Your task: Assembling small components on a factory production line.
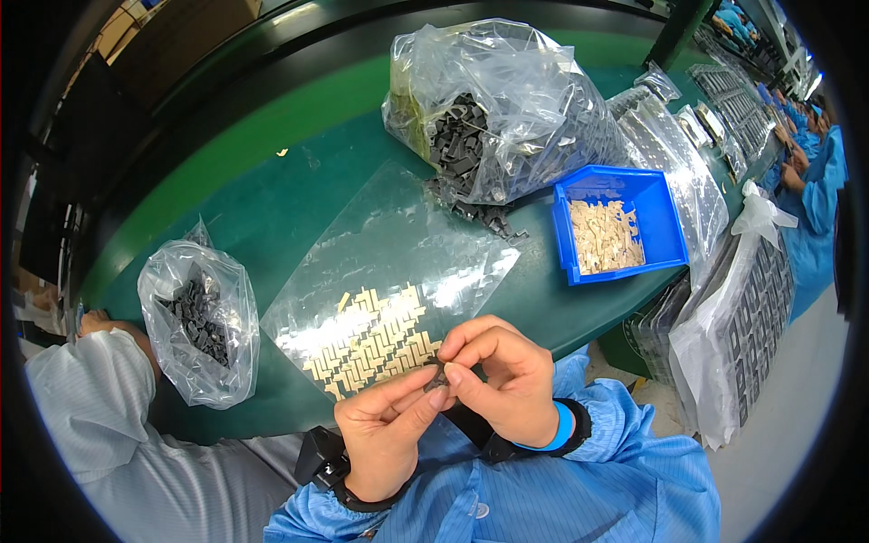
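Note:
Low over the near edge of the bench, my two hands meet fingertip to fingertip. My left hand [389, 430] is closed, pinching a small dark plastic part [435, 380] between thumb and fingers. At the same part, my right hand [507, 380] is closed in a pinch; whatever lies between its fingertips is too small and covered to make out. Just beyond them a clear plastic sheet [362, 240] lies flat, bearing slanting rows of small cream-gold pieces [362, 339]. A blue bin [668, 217] on the right holds a heap of similar loose cream pieces [602, 237].
A large clear bag [543, 109] of dark plastic parts lies at the back, some spilling out. Left stands a smaller bag [201, 326] of dark parts, beside another person's grey sleeve [90, 389]. Stacked trays [738, 326] stand right of the green bench [226, 208].

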